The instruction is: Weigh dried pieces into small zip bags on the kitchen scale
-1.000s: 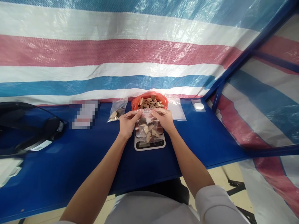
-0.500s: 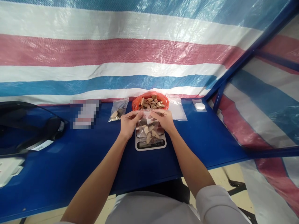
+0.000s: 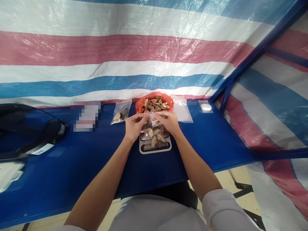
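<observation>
A clear plastic zip bag (image 3: 154,130) with several pale brown dried slices in it hangs from both hands, over the white kitchen scale (image 3: 156,151). My left hand (image 3: 135,125) pinches the bag's top edge on the left. On the right, my right hand (image 3: 168,122) grips the same edge, its thumb close to the other thumb. Just behind the hands sits a red plastic bag (image 3: 170,100), open at the top and full of similar slices. The bag and hands hide much of the scale's plate.
A filled zip bag (image 3: 121,112) lies to the left, flat clear bags (image 3: 184,110) to the right. Farther right is a white round object (image 3: 205,107) in a small bag. A black headset-like object (image 3: 51,138) and a white case (image 3: 11,175) occupy the table's left. Striped sheeting (image 3: 120,51) stands behind.
The two hands have drawn slightly closer together along the bag's top edge. The whole view has shifted a little; the table items stay in place.
</observation>
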Motion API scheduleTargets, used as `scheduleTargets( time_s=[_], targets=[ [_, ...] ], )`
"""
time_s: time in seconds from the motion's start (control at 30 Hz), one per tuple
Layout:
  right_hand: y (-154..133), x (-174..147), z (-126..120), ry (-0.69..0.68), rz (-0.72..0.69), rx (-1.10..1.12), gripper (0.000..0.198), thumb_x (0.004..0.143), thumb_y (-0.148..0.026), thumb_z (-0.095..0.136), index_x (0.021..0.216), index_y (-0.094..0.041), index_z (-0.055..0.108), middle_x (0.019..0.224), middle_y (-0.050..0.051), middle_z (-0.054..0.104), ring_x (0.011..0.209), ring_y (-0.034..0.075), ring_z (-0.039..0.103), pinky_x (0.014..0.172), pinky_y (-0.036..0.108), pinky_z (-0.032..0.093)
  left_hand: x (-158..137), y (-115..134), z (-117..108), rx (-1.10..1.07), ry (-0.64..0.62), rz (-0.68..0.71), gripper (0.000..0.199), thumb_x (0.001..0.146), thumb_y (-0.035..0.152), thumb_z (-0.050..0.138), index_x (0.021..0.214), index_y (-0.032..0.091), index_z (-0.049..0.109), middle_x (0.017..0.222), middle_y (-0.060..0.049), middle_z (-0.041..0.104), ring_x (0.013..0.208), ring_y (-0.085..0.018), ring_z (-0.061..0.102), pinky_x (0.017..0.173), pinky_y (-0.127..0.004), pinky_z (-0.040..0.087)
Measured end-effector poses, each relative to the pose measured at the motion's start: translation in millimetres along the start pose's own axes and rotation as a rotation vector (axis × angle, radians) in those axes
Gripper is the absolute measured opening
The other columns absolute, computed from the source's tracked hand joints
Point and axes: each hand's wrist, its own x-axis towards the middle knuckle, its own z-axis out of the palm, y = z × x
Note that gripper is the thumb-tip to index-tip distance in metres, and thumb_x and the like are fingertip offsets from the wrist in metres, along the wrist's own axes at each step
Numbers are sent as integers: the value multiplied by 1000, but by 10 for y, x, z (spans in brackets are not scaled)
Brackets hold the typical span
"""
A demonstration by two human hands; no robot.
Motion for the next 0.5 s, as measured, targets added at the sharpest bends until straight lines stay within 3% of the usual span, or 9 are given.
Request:
scheduleTargets(
  time_s=[0.5],
  targets=[
    [-31,13,-40,-7,33,25,41,68,-58,81,78,-20,75,69,1,73,65,16,69,64,32,63,21,33,-26,13,-15,-12,32,65,48,86,73,18,79,69,-3,75,61,-15,65,60,-26,55]
  ],
)
